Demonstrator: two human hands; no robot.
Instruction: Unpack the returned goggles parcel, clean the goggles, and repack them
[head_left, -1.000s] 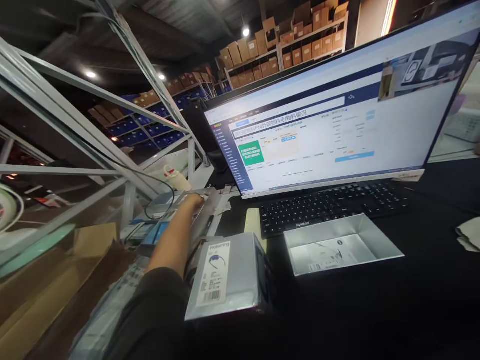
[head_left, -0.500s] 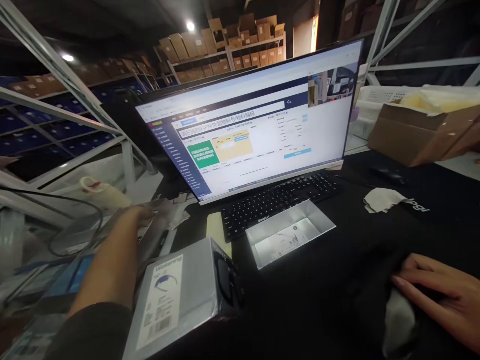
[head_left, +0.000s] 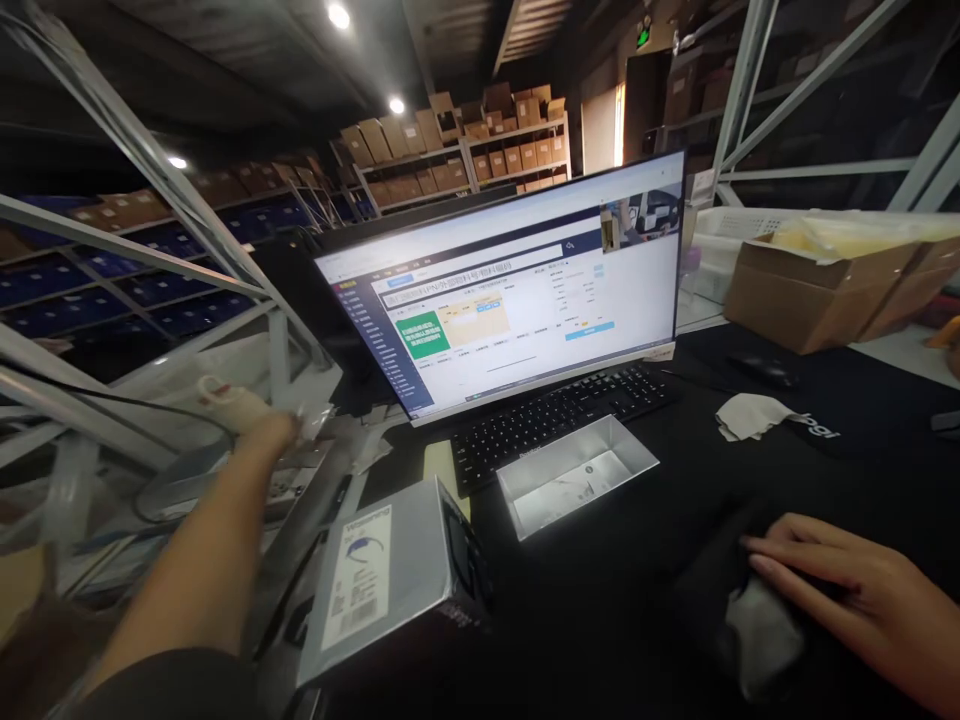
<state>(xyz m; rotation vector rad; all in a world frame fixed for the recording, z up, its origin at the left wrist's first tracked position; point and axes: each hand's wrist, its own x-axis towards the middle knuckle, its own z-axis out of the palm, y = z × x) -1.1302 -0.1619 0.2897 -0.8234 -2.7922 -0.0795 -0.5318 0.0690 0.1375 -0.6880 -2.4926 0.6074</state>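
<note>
Head view: L hand [head_left: 276, 432] is out past the black surface's [head_left: 600, 620] left edge, beside clear plastic [head_left: 315, 422]; fingers hidden, so can't tell how open it is or if it holds anything. R hand [head_left: 851, 585], toward the surface's front right corner, has thumb & fingertips pinched on a blurry black-and-grey cloth-like bundle [head_left: 761, 635]. Labelled silver box [head_left: 420, 560] sits nr the left edge; open silver tray [head_left: 577, 475] lies btwn it & R hand, nr the kbd [head_left: 555, 415].
</note>
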